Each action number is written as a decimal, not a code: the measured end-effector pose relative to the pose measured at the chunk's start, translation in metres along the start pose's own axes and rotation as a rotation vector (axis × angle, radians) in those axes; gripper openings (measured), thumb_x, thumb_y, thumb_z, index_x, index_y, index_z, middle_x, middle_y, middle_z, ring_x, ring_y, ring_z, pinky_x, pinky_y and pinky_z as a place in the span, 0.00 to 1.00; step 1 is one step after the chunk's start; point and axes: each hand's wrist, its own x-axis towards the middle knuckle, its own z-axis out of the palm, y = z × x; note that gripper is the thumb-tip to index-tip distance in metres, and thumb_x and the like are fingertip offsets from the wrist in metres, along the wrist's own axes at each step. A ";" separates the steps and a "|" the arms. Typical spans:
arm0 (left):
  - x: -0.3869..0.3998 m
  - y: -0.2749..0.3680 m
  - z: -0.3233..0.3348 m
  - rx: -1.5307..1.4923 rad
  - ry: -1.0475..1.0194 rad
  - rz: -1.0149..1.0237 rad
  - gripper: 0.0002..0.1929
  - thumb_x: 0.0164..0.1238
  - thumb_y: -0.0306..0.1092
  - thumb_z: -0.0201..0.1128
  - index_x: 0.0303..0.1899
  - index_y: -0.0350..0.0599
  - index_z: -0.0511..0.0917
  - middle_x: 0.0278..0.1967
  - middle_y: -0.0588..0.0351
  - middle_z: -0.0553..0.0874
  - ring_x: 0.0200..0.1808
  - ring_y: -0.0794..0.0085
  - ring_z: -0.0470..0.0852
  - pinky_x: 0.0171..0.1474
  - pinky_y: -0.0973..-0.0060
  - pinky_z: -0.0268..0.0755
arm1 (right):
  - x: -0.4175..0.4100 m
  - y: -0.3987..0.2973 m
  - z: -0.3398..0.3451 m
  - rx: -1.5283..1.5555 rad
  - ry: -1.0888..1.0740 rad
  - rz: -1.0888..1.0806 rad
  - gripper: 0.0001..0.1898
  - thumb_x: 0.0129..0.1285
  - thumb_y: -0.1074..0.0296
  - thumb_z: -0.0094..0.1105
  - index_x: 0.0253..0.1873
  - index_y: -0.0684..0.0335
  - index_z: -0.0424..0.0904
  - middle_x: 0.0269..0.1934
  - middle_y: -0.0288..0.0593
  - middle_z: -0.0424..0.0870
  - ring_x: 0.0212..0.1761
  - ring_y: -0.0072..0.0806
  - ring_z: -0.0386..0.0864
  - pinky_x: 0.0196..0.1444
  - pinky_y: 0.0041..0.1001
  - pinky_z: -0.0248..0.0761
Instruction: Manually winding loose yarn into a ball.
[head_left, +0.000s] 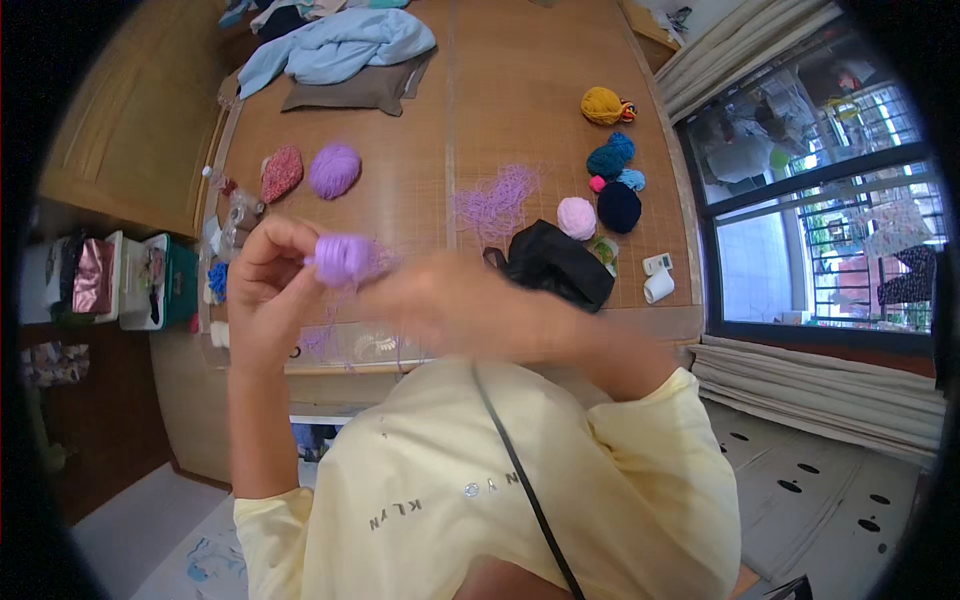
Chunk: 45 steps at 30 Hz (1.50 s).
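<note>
My left hand (274, 289) pinches a small wound bundle of purple yarn (343, 260) between thumb and fingers. To its right is my right hand (442, 300), blurred by motion, its fingers near the bundle; whether it grips a strand is not visible. Loose purple strands hang below the hands at the table's near edge. A tangled heap of purple yarn (496, 201) lies on the table beyond my right hand. Beyond my left hand sit a round purple yarn ball (334, 171) and a reddish-pink bundle (283, 174).
A black bag (561, 264) lies right of centre, beside a pale pink yarn ball (577, 217). Navy, teal and mustard balls (601, 106) stand farther right. Folded clothes (360, 45) occupy the far left. A white roll (659, 286) is near the right edge.
</note>
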 end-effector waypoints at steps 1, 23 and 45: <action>-0.004 0.000 -0.002 0.007 0.000 -0.002 0.06 0.60 0.22 0.63 0.38 0.39 0.75 0.35 0.60 0.80 0.37 0.83 0.77 0.40 0.84 0.71 | 0.000 -0.008 0.001 0.005 0.003 -0.005 0.05 0.60 0.73 0.55 0.39 0.65 0.77 0.31 0.48 0.79 0.34 0.43 0.79 0.36 0.35 0.71; -0.030 0.007 0.004 0.095 -0.229 -0.175 0.04 0.63 0.20 0.60 0.38 0.38 0.75 0.38 0.60 0.80 0.39 0.82 0.77 0.42 0.84 0.70 | 0.006 -0.016 -0.022 0.003 0.208 -0.007 0.07 0.61 0.72 0.55 0.44 0.65 0.76 0.36 0.49 0.80 0.35 0.40 0.80 0.36 0.31 0.71; -0.016 -0.013 0.026 -0.008 0.305 -0.295 0.06 0.62 0.22 0.62 0.40 0.34 0.77 0.37 0.55 0.84 0.38 0.79 0.82 0.44 0.81 0.77 | 0.008 0.028 0.024 -0.367 0.521 -0.017 0.08 0.60 0.68 0.59 0.43 0.59 0.72 0.25 0.47 0.79 0.28 0.46 0.80 0.27 0.40 0.70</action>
